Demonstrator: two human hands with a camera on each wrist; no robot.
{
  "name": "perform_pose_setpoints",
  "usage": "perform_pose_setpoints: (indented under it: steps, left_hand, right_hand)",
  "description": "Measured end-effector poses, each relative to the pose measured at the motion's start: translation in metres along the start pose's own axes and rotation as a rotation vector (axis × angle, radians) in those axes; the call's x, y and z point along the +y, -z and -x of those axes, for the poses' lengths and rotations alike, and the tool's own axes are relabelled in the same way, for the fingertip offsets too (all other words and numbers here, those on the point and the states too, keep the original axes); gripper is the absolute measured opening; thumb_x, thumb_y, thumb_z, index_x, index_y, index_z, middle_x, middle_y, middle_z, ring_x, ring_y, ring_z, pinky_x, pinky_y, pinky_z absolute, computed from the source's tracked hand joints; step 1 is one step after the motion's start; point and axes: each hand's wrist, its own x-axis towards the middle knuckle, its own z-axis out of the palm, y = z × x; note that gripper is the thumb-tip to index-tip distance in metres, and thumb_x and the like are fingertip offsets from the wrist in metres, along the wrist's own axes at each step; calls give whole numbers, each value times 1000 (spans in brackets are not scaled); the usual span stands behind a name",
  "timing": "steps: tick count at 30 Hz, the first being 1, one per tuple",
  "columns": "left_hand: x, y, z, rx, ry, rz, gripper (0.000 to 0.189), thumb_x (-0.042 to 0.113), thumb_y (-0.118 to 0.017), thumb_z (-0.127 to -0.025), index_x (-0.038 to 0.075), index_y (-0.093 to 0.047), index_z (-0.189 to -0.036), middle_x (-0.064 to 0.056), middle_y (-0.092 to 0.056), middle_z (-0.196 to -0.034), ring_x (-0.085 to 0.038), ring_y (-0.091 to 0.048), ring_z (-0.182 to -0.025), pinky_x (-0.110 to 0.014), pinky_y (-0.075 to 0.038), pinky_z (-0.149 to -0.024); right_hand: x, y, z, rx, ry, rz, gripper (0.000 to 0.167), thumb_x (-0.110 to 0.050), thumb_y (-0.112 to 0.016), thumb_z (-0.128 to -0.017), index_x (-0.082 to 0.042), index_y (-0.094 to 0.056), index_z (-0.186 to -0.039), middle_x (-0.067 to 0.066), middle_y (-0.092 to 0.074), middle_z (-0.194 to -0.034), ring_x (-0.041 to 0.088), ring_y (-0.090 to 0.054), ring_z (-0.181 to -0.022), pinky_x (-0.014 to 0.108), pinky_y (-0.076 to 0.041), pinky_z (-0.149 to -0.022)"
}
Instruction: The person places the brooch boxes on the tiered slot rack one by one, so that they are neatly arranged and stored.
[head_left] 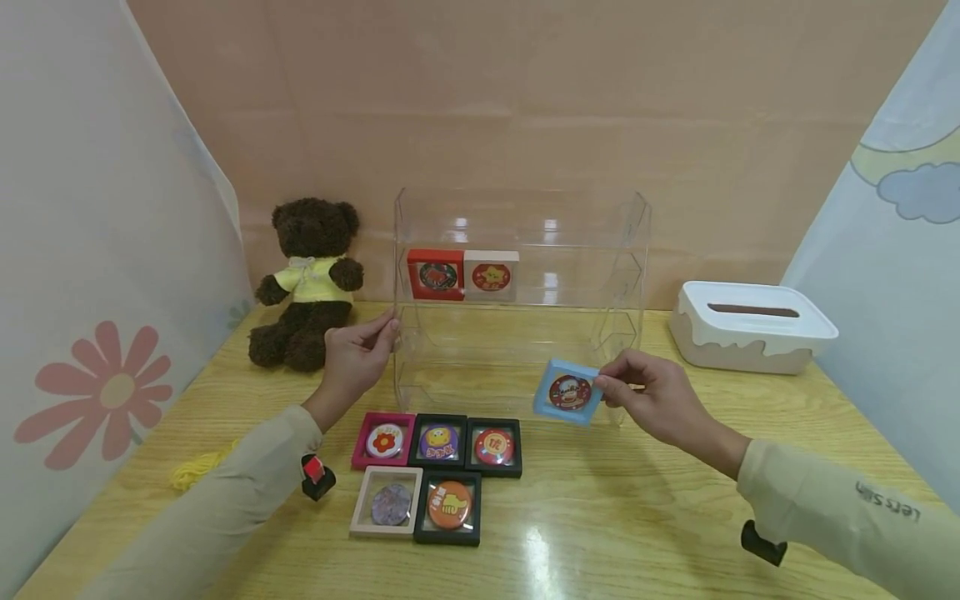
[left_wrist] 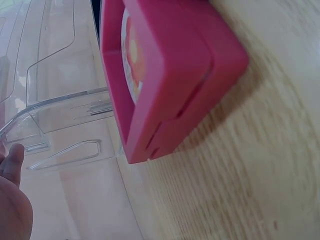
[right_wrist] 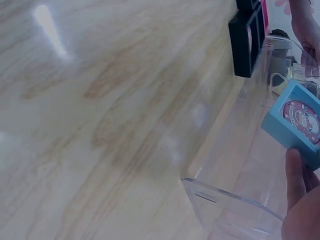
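My right hand [head_left: 660, 396] pinches a light blue square frame [head_left: 546, 406] by its right edge, thumb in front. A round dark red badge shows inside it. The frame is tilted and overlaps the lower right of a clear tiered display rack [head_left: 570, 329] in the head view. With thumb and fingertips, my left hand [head_left: 356, 357] pinches the rack's left side panel. On an upper tier of the rack, a red frame [head_left: 435, 295] stands beside a pale frame [head_left: 492, 297]. In the left wrist view, a magenta frame [left_wrist: 187, 65] fills the foreground.
Several framed badges lie before the rack, among them a black frame [head_left: 448, 537] and a beige frame [head_left: 386, 530]. A brown teddy bear [head_left: 311, 279] sits at the back left, a white tissue box [head_left: 753, 333] at the right. Yellow cord [head_left: 201, 468] lies by the left sleeve.
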Motion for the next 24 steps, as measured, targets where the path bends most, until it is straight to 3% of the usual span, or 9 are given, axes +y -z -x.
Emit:
perform_pose_setpoints:
  steps: [10, 18, 24]
  left_hand:
    - [0, 0, 1, -9, 12, 2, 19, -11, -60, -87, -18, -63, -105, -28, -66, -86, -38, -67, -62, -11, -51, -51]
    - [-2, 1, 1, -10, 2, 9, 19, -12, -60, -87, -17, -64, -104, -27, -66, -84, -37, -67, -61, -12, -52, -51]
    - [-3, 1, 0, -4, -7, 8, 19, -12, -61, -86, -17, -64, -104, -27, -66, -85, -37, -67, -62, -13, -52, -52]
  right_hand:
    - [-4, 8, -17, 25, 12, -52, 5, 5, -62, -90, 1, -62, -86, 12, -66, -86, 19, -68, -68, 26, -58, -59]
    - [-7, 17, -34, 99, 38, -38, 5, 10, -62, -88, 5, -63, -87, 20, -67, -84, 7, -66, -64, 25, -58, -57]
    - [-7, 21, -40, 147, 45, -29, 4, 7, -64, -87, 9, -61, -86, 22, -67, -87, 8, -68, -66, 24, -57, -57]
